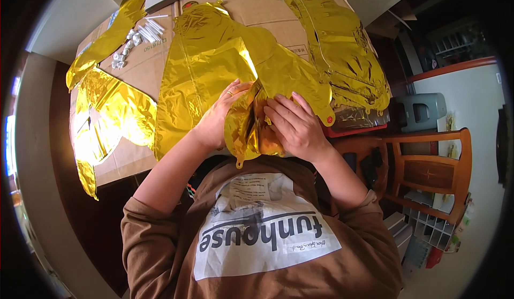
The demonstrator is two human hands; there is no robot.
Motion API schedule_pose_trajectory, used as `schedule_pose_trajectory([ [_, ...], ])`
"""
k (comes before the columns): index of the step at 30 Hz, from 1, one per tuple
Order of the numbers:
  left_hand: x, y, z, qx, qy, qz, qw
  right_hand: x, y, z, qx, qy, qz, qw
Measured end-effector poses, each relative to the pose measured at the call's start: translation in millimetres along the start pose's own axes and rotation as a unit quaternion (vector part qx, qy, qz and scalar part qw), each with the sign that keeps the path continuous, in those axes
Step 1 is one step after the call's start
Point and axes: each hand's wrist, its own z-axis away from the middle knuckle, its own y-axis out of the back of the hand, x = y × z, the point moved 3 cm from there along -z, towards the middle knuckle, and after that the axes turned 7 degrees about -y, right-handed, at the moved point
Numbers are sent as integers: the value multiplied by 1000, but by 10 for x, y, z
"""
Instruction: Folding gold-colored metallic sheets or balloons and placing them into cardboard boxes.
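Observation:
A flat gold foil balloon (214,63) lies across the cardboard-covered table (139,74), its lower end crumpled at the near edge. My left hand (219,117) presses on that crumpled foil from the left, a ring on one finger. My right hand (294,125) lies flat on the same bunched foil from the right, fingers spread. The gathered part (247,130) sits between both hands, with a small neck tab hanging below it.
More gold foil balloons lie at the left (101,117) and back right (342,47). White plastic sticks and small pieces (136,39) sit at the back left. A wooden chair (428,170) stands to the right, a grey box (423,111) behind it.

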Motion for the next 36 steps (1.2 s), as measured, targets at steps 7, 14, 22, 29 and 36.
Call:
schedule_pose_trajectory([
  [7, -32, -35, -6, -8, 18, 1, 1000, -8, 30, -48, -21, 10, 24, 999],
  [14, -162, 133, -5, 167, 234, 401, 870, -23, 79, -110, -35, 28, 15, 999],
  [22, 488, 365, -332, 50, -35, -84, 995, 1, 4, -79, -20, 43, 32, 998],
  [29, 39, 48, -271, 21, -17, -139, 990, 7, 41, -88, -50, 24, 24, 998],
  [36, -77, 89, -265, 30, -4, -100, 995, 19, 26, -75, -61, 13, 19, 998],
])
